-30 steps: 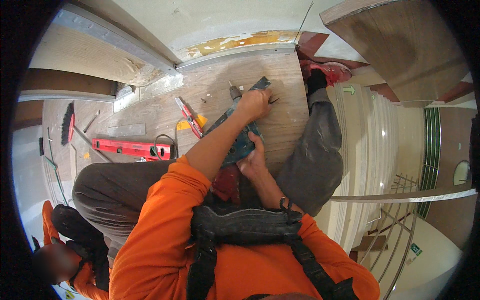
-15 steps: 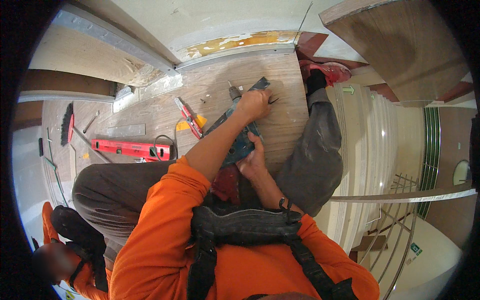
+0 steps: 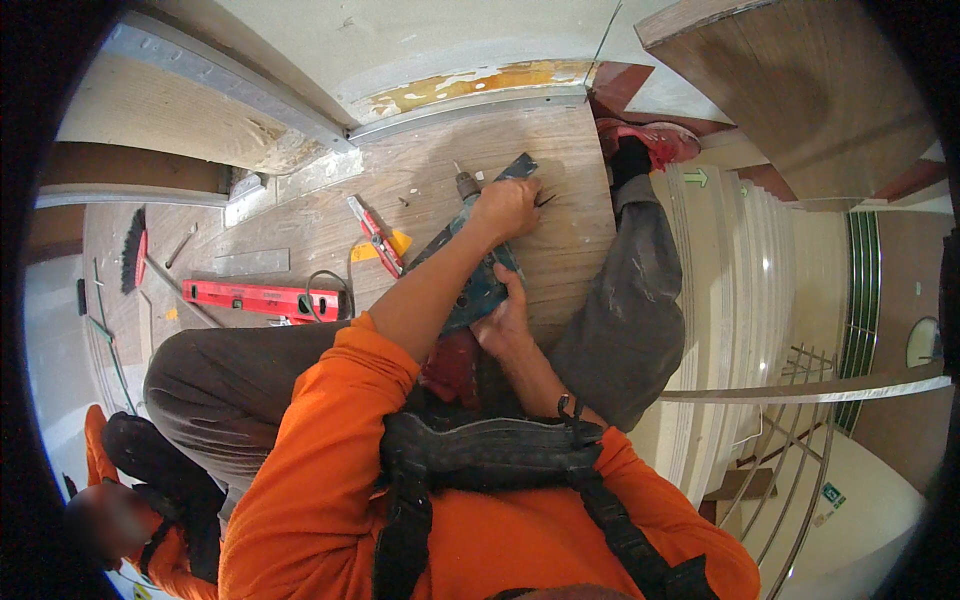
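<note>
with left hand (image 3: 505, 212) and right hand (image 3: 508, 318), clasps scuffed blue drill (image 3: 482, 293). partly hidden under left forearm (image 3: 420, 290); near red level (image 3: 262, 298).

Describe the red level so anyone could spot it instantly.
On the wood-look floor, find the person's bent left leg. Just beyond it lies the red level: a long, straight bar, whereas the shorter flat strip behind it is plain grey.

One drill (image 3: 484, 288), one spirit level (image 3: 255, 297), one red-handled tool (image 3: 376, 238), one brush (image 3: 132, 250) and one co-worker (image 3: 178, 552) are in view.
</note>
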Available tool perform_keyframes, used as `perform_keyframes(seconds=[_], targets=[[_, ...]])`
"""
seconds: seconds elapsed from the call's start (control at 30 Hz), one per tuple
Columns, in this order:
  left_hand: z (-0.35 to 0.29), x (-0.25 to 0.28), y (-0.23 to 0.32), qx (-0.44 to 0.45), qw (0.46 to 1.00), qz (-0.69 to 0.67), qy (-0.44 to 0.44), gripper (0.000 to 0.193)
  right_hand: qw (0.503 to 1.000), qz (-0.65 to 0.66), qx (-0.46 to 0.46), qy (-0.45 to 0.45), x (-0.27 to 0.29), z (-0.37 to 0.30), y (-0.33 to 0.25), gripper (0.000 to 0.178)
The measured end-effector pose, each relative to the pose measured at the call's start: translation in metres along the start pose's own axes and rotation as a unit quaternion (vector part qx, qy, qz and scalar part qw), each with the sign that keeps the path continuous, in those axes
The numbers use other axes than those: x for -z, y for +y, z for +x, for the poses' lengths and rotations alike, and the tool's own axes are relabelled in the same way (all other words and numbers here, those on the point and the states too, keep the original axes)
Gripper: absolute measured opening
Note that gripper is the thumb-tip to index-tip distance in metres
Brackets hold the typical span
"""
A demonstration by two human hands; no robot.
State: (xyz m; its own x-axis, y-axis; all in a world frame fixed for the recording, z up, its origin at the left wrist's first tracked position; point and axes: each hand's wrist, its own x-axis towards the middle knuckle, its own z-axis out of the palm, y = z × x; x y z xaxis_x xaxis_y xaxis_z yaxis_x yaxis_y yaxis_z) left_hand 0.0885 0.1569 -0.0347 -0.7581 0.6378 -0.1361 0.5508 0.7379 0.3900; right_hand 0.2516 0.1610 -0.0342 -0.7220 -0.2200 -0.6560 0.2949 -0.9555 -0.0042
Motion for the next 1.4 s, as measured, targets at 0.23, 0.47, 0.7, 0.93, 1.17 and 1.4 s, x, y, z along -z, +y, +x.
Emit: perform_keyframes(seconds=[0.23, 0.47, 0.7, 0.93, 1.17, 1.4], targets=[[0.001, -0.005, -0.006, 0.000, 1.000, -0.013, -0.006, 0.034, 1.000, -0.004, 0.008, -0.003, -0.004, -0.003, 0.000, 0.050], [0.002, -0.005, -0.004, 0.019, 1.000, -0.001, -0.016, 0.036, 1.000, 0.001, 0.012, 0.000, -0.008, -0.005, 0.000, 0.051], [0.001, -0.004, -0.003, 0.016, 1.000, -0.013, -0.006, 0.033, 1.000, 0.009, 0.002, 0.001, -0.007, -0.005, -0.001, 0.051], [0.004, -0.011, -0.005, 0.017, 1.000, -0.013, -0.003, 0.032, 1.000, -0.007, 0.005, -0.014, -0.005, -0.006, -0.002, 0.051], [0.000, -0.004, -0.007, -0.025, 0.999, 0.025, -0.009, 0.027, 1.000, 0.015, 0.014, -0.021, -0.009, -0.004, 0.002, 0.055], [0.005, -0.015, -0.004, 0.023, 1.000, -0.004, -0.006, 0.020, 0.999, -0.023, 0.022, -0.025, -0.002, 0.000, 0.000, 0.058]])
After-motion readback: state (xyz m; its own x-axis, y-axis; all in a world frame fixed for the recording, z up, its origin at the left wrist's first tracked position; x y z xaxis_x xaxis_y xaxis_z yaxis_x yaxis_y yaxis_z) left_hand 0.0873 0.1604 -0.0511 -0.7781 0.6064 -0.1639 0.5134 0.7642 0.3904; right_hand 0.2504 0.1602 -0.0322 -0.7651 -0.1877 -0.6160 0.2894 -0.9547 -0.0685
